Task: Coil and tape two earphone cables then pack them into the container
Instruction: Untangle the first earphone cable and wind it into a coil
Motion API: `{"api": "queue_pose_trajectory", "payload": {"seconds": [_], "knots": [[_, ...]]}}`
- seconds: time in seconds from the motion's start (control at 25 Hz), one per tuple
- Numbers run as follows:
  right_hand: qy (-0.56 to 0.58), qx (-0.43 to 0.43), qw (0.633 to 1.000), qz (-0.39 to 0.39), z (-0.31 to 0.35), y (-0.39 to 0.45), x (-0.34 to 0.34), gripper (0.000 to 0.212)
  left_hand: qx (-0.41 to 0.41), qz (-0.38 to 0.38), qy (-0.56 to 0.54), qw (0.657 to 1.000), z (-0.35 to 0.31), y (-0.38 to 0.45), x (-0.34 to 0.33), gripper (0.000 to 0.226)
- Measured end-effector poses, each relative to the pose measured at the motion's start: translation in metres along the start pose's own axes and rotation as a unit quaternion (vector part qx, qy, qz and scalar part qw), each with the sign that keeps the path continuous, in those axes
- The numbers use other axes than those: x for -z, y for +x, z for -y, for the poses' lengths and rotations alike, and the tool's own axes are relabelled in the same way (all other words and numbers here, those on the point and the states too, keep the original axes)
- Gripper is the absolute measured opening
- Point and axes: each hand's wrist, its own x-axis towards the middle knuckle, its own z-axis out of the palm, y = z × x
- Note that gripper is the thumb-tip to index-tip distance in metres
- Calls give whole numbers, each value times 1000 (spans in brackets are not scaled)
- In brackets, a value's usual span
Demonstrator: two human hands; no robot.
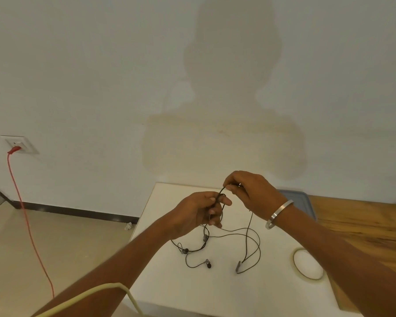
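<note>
A thin black earphone cable [249, 235] runs between both hands above the white table top [215, 289]. My left hand [199, 213] is closed around a few loops of it. My right hand [252, 193], with a metal bangle on the wrist, pinches the cable just above the left fingers. The loose part hangs down onto the table, where earbuds [208, 264] and a plug [238, 266] lie. A roll of clear tape [308, 264] lies flat at the right. A blue-grey container [306, 202] shows partly behind my right wrist.
The white table top sits on a wooden surface [364, 225] that extends right. A red cable [28, 220] hangs from a wall socket [18, 144] at the left. A pale cord [101, 294] crosses my left forearm. A small clear object [128, 226] lies on the floor.
</note>
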Motion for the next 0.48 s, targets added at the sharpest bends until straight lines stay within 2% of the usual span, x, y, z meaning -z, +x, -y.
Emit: {"api": "queue_pose_trajectory", "payload": {"seconds": [0.2, 0.4, 0.48], "knots": [[43, -42, 998, -13, -5, -5, -11, 18, -17, 4, -32, 999, -7, -2, -4, 26], [64, -105, 991, 52, -6, -13, -32, 18, -68, -12, -127, 989, -10, -2, -8, 27], [83, -139, 984, 75, -4, -19, -45, 24, -76, -21, -165, 983, -14, -1, -10, 27]]}}
